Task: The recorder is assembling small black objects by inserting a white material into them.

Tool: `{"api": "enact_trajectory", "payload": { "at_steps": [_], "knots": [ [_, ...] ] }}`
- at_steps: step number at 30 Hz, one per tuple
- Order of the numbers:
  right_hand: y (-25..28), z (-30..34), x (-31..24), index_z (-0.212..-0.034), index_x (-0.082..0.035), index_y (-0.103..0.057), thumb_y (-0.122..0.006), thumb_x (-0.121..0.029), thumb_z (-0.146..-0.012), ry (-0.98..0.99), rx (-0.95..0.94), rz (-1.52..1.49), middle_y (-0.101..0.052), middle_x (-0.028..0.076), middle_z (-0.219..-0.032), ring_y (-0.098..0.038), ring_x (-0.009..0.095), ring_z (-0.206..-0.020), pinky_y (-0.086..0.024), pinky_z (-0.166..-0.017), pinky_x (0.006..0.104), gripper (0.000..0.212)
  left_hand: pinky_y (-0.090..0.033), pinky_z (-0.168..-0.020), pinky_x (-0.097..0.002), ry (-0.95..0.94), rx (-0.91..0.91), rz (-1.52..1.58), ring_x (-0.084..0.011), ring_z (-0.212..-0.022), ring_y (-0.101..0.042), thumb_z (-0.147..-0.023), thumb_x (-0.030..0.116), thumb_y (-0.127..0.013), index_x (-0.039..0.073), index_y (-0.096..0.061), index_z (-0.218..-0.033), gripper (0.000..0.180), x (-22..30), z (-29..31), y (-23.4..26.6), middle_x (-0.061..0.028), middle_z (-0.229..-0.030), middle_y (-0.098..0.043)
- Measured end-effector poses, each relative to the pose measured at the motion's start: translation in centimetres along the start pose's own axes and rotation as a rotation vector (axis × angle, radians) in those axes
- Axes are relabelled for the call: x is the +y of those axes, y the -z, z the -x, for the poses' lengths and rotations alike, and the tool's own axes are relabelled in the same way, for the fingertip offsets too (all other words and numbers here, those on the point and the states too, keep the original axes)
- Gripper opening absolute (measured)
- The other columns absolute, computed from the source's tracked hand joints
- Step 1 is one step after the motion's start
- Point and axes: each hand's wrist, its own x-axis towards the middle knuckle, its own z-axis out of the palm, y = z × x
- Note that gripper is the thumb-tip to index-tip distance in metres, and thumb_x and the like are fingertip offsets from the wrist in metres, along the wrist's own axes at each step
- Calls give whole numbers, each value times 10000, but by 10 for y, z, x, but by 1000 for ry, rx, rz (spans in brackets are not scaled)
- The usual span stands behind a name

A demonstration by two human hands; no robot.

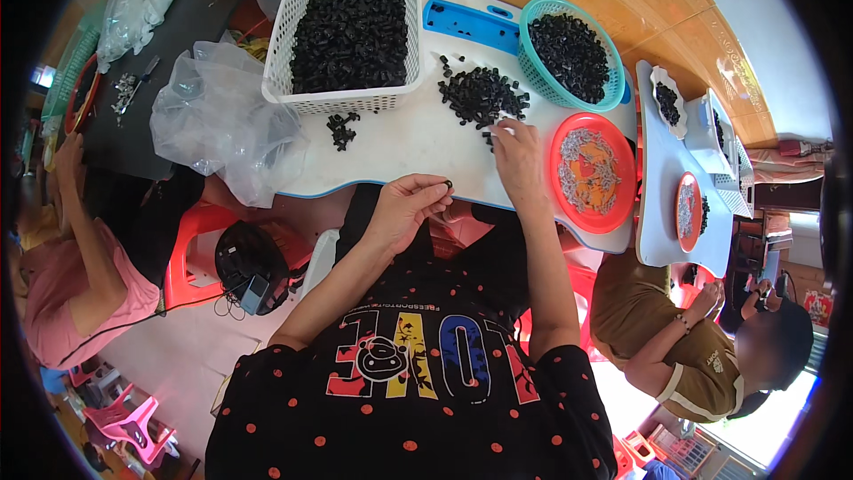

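My left hand (pixel 410 210) is just off the near edge of the white table (pixel 391 149), its thumb and forefinger pinching a small black plastic part (pixel 448 185). Farther right, my right hand (pixel 518 160) reaches over the tabletop with its fingers drawn together at the near side of a loose pile of black plastic parts (pixel 480 93). Whatever those fingertips hold is too small to make out. Close by the right hand lies a red round tray (pixel 556 160) with many small silvery pieces in it.
A white basket (pixel 346 103) full of black parts stands at the back left, beside a clear plastic bag (pixel 218 116). A teal basket (pixel 533 71) of black parts sits back right. Co-workers sit on both sides; the right one has a separate table (pixel 662 204).
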Motion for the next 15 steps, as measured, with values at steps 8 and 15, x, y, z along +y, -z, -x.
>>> {"api": "enact_trajectory", "payload": {
  "at_steps": [8,15],
  "knots": [
    [20,4,7,-947,-17,-701,-667,-26,-821,-161,133,-41,-645,128,-909,-613,309,-855,-490,-766,408,130,-585,-739,-298,85,-41,1,-176,-797,-687,-891,10,-654,-31,-671,-1023,139,9,-10,2,-140,-937,-704],
    [40,23,-15,-923,-6,-689,-695,-42,-814,-428,27,-168,-636,137,-871,-636,294,-777,-511,-691,380,115,-554,-791,-284,76,-50,-50,-176,-843,-671,-897,5,-636,-8,-671,-1024,132,24,-28,14,-116,-953,-697]
  ]
}}
